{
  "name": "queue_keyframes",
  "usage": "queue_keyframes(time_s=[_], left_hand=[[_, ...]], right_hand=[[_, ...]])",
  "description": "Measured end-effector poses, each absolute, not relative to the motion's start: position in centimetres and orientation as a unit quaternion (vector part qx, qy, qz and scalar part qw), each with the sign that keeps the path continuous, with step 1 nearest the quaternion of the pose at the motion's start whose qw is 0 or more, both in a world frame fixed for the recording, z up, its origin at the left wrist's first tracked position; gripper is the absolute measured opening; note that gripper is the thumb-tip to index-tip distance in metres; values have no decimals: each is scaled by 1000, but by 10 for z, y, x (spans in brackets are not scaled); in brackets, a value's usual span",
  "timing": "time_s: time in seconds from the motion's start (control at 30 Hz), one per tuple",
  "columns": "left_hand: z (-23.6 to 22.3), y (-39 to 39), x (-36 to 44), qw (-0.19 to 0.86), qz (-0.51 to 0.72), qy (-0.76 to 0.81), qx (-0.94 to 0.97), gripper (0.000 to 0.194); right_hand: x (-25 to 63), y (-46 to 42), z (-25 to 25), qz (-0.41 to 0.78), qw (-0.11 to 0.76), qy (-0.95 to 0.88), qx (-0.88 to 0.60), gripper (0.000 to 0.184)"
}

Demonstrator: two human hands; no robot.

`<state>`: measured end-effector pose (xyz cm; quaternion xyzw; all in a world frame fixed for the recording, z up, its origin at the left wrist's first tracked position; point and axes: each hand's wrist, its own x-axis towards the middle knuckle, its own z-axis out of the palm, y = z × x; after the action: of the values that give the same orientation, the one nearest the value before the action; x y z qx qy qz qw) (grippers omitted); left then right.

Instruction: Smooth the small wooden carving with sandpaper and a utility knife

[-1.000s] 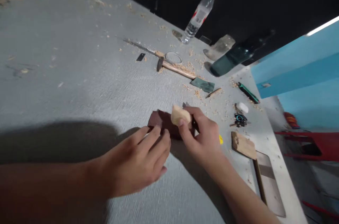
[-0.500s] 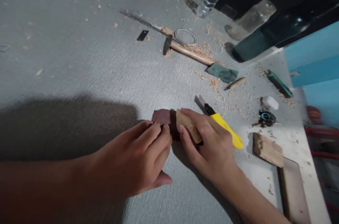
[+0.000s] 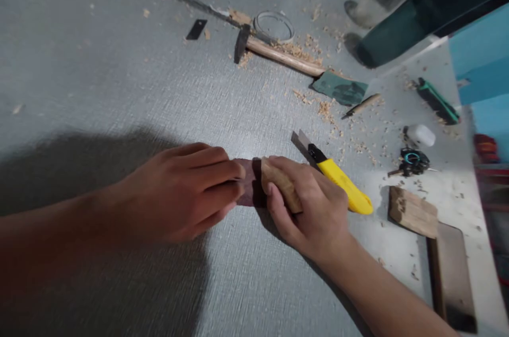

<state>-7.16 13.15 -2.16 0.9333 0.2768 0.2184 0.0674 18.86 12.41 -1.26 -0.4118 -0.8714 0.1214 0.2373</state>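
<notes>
The right hand (image 3: 312, 204) is gripping the wood (image 3: 280, 186) at the sandpaper (image 3: 247, 182)'s right end, while the left hand (image 3: 191, 193), grip unclear, is covering the other.

My feed is dim overall, greyish, with the surface (image 3: 246, 109) catching a soft sheen near mid-frame. I see a broad shadow (image 3: 91, 162) around the darkened left forearm (image 3: 75, 225); the right forearm (image 3: 382, 273) looks lighter. The yellow knife (image 3: 345, 186) casts its shadow leftward. The left grip (image 3: 191, 193) looks slightly soft, and wide-angle distortion stretches the dark bottle (image 3: 421, 13) toward the corner.
</notes>
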Motion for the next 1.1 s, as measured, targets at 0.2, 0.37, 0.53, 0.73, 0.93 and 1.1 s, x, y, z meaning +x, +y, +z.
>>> queue_keyframes(time_s=[0.2, 0.37, 0.53, 0.73, 0.93, 1.1], left_hand=[[-24, 133, -72, 133, 241, 292, 916, 24], [-24, 133, -71, 147, 233, 313, 909, 24], [-25, 134, -70, 133, 233, 301, 915, 23], [-25, 133, -70, 124, 229, 303, 917, 23], [-25, 132, -70, 123, 226, 305, 917, 21], [-25, 134, -69, 115, 231, 297, 919, 22]], right_hand=[[189, 125, -13, 126, 248, -882, -380, 41], [187, 125, -13, 123, 240, -880, -390, 41], [188, 123, -14, 128, 227, -900, -350, 42], [187, 121, -15, 86, 235, -876, -412, 38], [182, 117, -9, 80, 210, -905, -361, 33], [180, 115, 5, 39, 147, -890, -431, 25]])
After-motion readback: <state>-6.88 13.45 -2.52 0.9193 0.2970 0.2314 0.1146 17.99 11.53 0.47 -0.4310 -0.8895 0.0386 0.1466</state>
